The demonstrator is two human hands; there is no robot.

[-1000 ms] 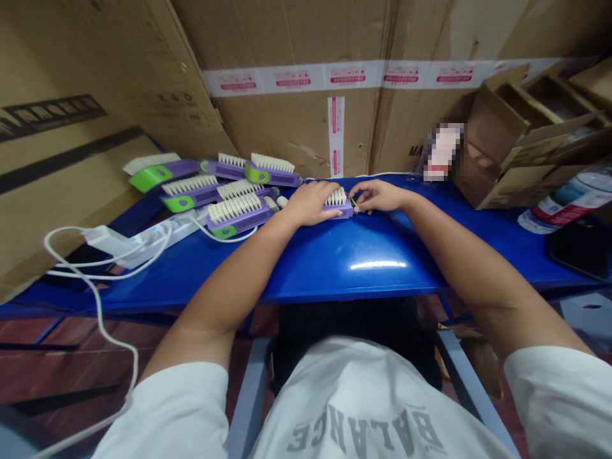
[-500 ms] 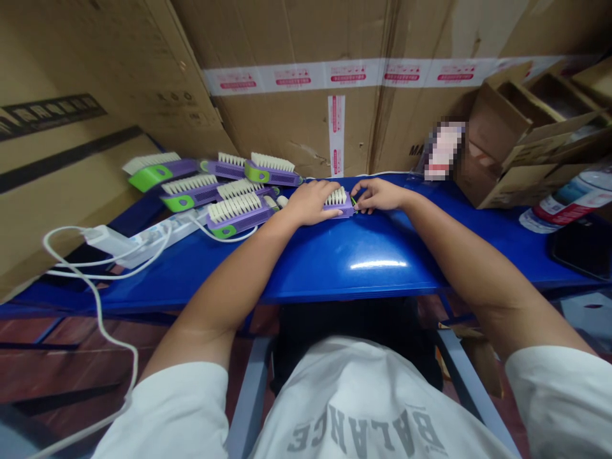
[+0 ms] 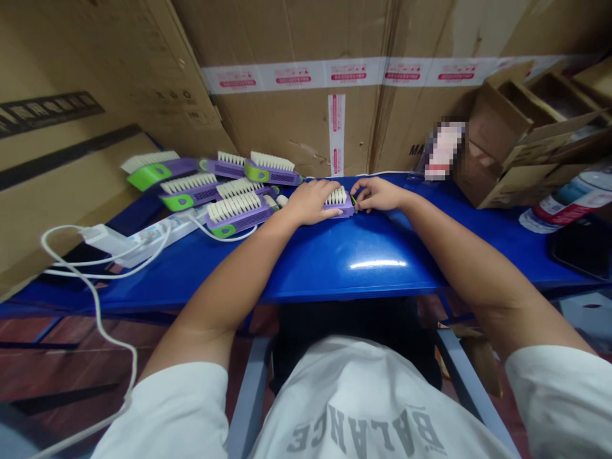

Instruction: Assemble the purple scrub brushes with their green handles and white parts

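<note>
1. Between both hands: one purple brush [image 3: 340, 211], cream bristles up, flat on the near edge of the far side of the blue table [image 3: 354, 280], right of the other brushes.
2. Left hand [image 3: 310, 203]: closed over the brush's left end, fingers lying across it and gripping it against the tabletop.
3. Right hand [image 3: 377, 195]: fingertips curled in at the brush's right end, beside a small green piece [image 3: 354, 201]; whether that piece is pinched, too small to tell.
4. Just left of the hands: six more brushes [image 3: 238, 215], purple with green ends, lying in a loose, overlapping cluster, none touched by either hand.
5. Progress as far as visible: one brush in hand, six lying apart; no finished pile or separate box in view, so nothing shows how many are done or left.
6. Further left: a white power strip [image 3: 157, 237] and a white cable [image 3: 98, 306]. Along the far edge: cardboard cartons [image 3: 296, 121]. Far right: an open carton [image 3: 507, 127] and a plastic water bottle [image 3: 568, 204].
</note>
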